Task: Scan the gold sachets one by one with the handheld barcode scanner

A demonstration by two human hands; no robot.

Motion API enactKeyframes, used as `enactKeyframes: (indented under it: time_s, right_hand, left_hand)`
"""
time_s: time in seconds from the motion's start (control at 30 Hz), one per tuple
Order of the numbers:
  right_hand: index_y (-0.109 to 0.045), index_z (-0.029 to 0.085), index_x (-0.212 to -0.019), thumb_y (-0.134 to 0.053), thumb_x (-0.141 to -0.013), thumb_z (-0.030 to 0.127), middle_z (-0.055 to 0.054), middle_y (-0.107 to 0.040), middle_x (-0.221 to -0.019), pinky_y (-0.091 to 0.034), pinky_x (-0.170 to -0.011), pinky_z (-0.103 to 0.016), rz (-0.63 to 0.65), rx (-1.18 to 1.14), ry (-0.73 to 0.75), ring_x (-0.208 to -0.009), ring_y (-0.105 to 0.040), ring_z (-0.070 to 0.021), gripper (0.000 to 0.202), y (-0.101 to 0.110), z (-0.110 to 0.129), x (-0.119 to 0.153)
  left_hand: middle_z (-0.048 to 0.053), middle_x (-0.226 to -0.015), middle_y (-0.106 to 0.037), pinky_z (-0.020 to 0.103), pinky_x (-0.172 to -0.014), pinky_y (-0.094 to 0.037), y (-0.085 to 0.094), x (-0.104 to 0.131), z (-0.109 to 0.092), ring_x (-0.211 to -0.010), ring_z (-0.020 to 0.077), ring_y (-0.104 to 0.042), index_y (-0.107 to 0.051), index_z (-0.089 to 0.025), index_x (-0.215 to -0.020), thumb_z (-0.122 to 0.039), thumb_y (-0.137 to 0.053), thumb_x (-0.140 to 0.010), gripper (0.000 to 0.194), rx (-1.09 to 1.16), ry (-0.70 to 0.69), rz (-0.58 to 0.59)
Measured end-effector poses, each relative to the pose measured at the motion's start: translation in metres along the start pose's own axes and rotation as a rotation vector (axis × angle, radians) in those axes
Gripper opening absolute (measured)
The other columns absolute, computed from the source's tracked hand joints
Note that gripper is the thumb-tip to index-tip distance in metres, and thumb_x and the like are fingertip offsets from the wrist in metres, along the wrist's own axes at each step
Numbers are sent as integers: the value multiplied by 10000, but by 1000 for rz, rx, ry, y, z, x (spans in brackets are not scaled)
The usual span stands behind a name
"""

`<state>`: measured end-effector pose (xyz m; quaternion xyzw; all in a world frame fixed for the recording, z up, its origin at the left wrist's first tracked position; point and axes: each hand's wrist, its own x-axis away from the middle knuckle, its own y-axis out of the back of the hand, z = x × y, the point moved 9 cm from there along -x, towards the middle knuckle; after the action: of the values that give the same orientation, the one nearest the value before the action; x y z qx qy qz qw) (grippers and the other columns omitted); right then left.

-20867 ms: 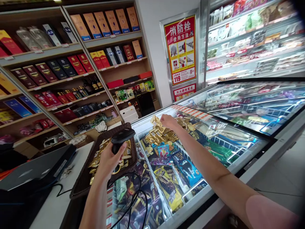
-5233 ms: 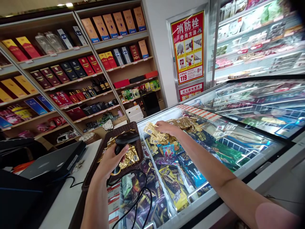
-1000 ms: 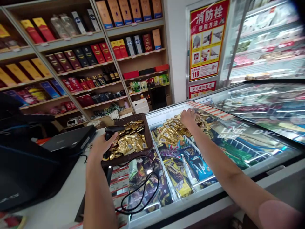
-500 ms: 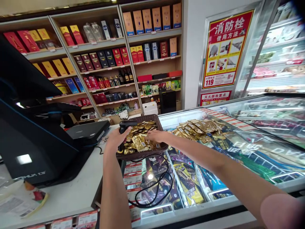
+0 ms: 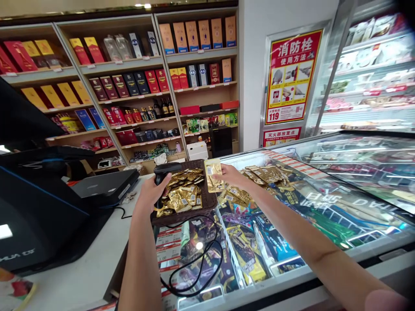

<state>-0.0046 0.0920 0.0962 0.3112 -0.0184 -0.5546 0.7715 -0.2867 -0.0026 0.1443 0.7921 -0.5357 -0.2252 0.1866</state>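
My left hand (image 5: 151, 191) is wrapped round the handle of a black handheld barcode scanner (image 5: 167, 167), at the left side of a brown woven basket (image 5: 210, 199). Many small gold foil packets (image 5: 180, 199) lie in the basket. Just past the basket's right rim, my right hand (image 5: 228, 175) pinches one gold packet (image 5: 212, 175) upright, with a white label showing. More gold packets (image 5: 266, 175) are spread on the freezer's glass top to the right of my hand. The scanner's black cable (image 5: 212, 248) loops over the glass in front of the basket.
A glass-topped freezer (image 5: 240, 298) full of wrapped ice creams runs along the right. On the left, a black checkout machine (image 5: 42, 216) and a dark flat box (image 5: 103, 185) stand on a white counter (image 5: 94, 263). Shelves (image 5: 129, 60) of boxed goods line the back wall.
My right hand has lifted a gold packet out of the basket and moved right with it. The left hand keeps hold of the scanner. The camera view has shifted slightly right.
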Motion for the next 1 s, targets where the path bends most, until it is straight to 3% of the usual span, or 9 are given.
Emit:
enactKeyframes:
  time_s: [0.17,0.33,0.43,0.57,0.8,1.0]
  right_hand:
    - [-633,156,-1037,-608,-842,503,-44,-642,-881,-420,-650,-242,-97,-65,-197,-795,-575,-179,398,46,-28,18]
    - [-621,167,-1036,-579,-848,498,-73,-632,-995,-409,-630,-234,-101,-81,-297,-816,-569,-178,383,65,-57,16]
    - [-617,179,-1033,-584,-833,525,-47,-616,-923,-385,-604,-222,-137,-62,-312,-760,-542,-159,401,79,-66,17]
    - [-604,181,-969,-498,-890,468,-1,-546,-784,-332,-562,-213,-162,-91,-312,-669,-476,-132,316,92,-63,21]
    - [-573,157,-865,-435,-915,370,17,-458,-728,-297,-589,-229,-163,-64,-272,-659,-380,-117,258,97,-52,22]
    - [-590,165,-937,-450,-914,375,-3,-533,-796,-310,-571,-223,-136,-21,-319,-661,-412,-117,253,97,-51,26]
  left_hand:
    - [-1,-560,-597,258,-541,-371,-30,9,-20,-561,177,-551,-563,-211,-769,-753,-647,-666,558,0,-54,118]
    - [-18,-545,-579,238,-511,-344,-51,21,-37,-538,145,-514,-568,-208,-772,-724,-656,-688,530,-21,-81,186]
    - [-20,-535,-573,231,-487,-334,-57,25,-45,-520,139,-503,-558,-205,-788,-712,-669,-686,529,-14,-97,188]
    - [-24,-565,-587,219,-466,-344,-64,27,-51,-508,129,-502,-539,-208,-834,-686,-688,-694,520,31,-117,223]
    - [-30,-541,-561,199,-427,-315,-75,31,-55,-486,117,-485,-552,-199,-844,-703,-678,-691,542,27,-101,246]
    - [-33,-560,-559,211,-426,-338,-81,32,-57,-467,117,-482,-565,-197,-870,-681,-697,-685,535,25,-122,279]
